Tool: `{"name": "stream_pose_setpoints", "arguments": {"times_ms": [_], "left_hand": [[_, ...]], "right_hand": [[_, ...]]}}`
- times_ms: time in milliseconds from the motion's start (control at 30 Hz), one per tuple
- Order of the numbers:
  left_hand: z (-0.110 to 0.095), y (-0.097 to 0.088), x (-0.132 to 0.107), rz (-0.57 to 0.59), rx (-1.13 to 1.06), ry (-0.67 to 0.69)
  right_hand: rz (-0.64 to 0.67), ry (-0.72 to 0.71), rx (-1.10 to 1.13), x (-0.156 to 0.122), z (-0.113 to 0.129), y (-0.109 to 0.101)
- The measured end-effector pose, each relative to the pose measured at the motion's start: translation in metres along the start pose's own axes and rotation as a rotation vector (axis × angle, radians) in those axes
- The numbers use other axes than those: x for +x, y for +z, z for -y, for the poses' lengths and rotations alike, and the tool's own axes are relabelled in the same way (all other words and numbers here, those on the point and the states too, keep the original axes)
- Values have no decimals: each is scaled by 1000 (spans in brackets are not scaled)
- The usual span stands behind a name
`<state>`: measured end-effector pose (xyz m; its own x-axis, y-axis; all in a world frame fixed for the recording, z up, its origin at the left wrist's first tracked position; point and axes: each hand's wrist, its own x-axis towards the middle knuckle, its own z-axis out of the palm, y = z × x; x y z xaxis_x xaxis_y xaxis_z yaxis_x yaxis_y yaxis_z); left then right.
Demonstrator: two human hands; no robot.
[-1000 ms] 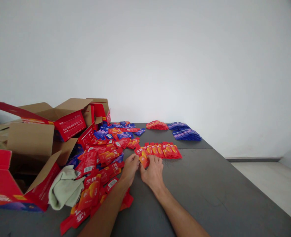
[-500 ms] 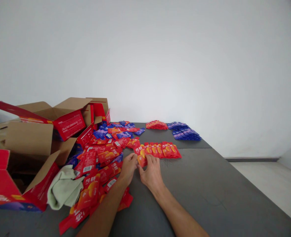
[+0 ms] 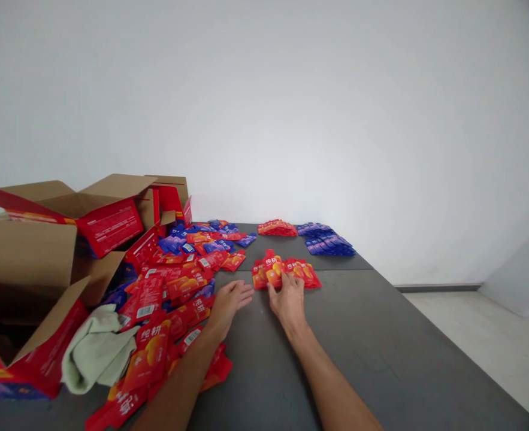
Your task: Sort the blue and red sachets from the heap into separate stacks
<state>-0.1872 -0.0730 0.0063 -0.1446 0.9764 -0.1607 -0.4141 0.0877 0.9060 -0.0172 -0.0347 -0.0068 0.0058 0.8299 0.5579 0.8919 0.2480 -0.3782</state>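
My right hand [image 3: 286,299] grips a red sachet [image 3: 272,267] by its lower edge and holds it tilted up over a row of red sachets [image 3: 298,272] laid side by side on the grey table [image 3: 381,353]. My left hand [image 3: 229,299] rests flat on the table just left of it, fingers stretched out and holding nothing. A loose heap of red and blue sachets [image 3: 178,281] spreads out to the left of my left hand.
Open cardboard boxes [image 3: 44,257] with red flaps stand at the left edge. A pale green cloth [image 3: 93,350] lies in front of them. At the far end lie a red sachet stack [image 3: 277,227] and a blue sachet stack [image 3: 325,239]. The table drops off at the right.
My right hand has moved forward and right with the red sachet, lifting it over the row. My left hand let go of it and opened flat on the table.
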Motion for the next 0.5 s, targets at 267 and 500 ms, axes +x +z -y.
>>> {"name": "stream_pose_setpoints", "arguments": {"times_ms": [267, 500], "left_hand": [[1, -8, 7, 7, 137, -49], [6, -13, 12, 48, 173, -54]], "right_hand": [[15, 90, -141, 16, -39, 19], [42, 143, -175, 16, -45, 23]]}}
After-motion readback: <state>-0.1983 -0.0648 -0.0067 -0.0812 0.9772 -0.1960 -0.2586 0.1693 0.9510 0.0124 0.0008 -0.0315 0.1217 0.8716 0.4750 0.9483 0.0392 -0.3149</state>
